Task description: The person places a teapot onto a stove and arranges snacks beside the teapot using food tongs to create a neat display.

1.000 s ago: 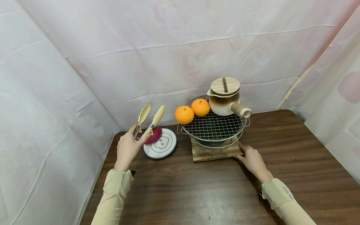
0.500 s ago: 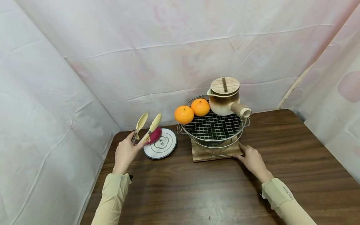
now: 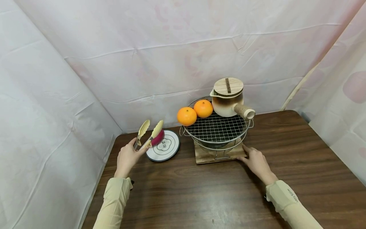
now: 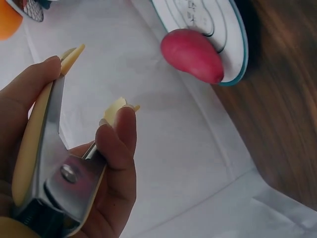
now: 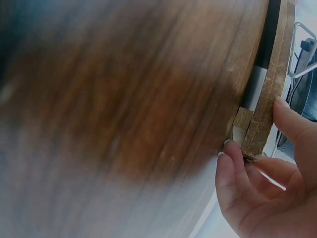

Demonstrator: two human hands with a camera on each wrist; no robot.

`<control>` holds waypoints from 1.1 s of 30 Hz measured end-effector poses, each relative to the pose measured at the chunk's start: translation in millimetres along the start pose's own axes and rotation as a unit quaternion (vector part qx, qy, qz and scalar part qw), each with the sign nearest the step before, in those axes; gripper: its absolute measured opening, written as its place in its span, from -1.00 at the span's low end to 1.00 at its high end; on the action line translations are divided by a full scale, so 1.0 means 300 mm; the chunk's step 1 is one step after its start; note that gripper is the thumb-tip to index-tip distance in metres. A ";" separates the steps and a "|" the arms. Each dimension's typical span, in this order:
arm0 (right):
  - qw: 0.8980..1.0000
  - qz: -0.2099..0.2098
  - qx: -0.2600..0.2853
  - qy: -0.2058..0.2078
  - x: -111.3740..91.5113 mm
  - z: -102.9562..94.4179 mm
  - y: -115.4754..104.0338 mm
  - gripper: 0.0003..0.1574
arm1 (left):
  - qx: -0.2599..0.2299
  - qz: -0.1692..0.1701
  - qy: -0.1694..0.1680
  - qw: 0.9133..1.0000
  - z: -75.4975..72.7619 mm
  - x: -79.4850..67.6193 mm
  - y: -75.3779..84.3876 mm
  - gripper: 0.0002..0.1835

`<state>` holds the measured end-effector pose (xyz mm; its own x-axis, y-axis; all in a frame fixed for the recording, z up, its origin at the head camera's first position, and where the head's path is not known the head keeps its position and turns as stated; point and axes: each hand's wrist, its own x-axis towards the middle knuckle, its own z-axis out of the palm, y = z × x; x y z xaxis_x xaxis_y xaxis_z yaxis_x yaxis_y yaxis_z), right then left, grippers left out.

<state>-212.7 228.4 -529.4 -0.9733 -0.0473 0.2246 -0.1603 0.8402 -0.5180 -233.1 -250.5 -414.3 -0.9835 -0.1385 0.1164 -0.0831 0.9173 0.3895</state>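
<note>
**My left hand holds the spread tongs; my right hand pinches a wooden board**

Only the left wrist view shows the hinge of the tongs, and the purple oblong thing uncovered on its plate, at upper right. Only the right wrist view shows fingertips under the board's edge, thumb above. My left thumb and fingers clasp separate tong arms, the tips well apart. In the head view, the tongs stand partly before the purple oblong thing. Right of centre, a grill on the board carries two oranges and a lidded pot.
</note>
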 end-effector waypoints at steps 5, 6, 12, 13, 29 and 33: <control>1.000 -0.001 -0.003 -0.001 0.002 0.002 0.002 -0.18 | -0.005 -0.005 -0.014 1.000 0.020 0.001 -0.012 -0.12; 1.000 -0.001 -0.003 -0.001 0.003 0.002 0.003 -0.18 | -0.005 -0.007 -0.017 1.000 0.024 0.000 -0.014 -0.11; 1.000 -0.002 -0.003 0.002 0.004 0.003 0.005 -0.18 | -0.007 -0.016 -0.035 0.999 0.044 0.003 -0.020 -0.08; 1.000 -0.002 -0.004 0.002 0.004 0.003 0.005 -0.18 | -0.007 -0.015 -0.038 0.999 0.048 0.004 -0.021 -0.08; 1.000 0.001 -0.005 -0.004 0.003 0.003 0.002 -0.17 | 0.011 -0.002 -0.055 0.998 0.112 0.035 -0.063 -0.12; 1.000 0.005 -0.005 -0.002 0.002 0.003 0.005 -0.17 | 0.015 -0.002 -0.055 0.998 0.120 0.037 -0.069 -0.14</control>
<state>-213.7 229.0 -530.8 -0.9755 -0.0422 0.2161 -0.1498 0.8464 -0.5110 -248.3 -257.6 -454.0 -0.9947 -0.1024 0.0123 -0.0910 0.9277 0.3620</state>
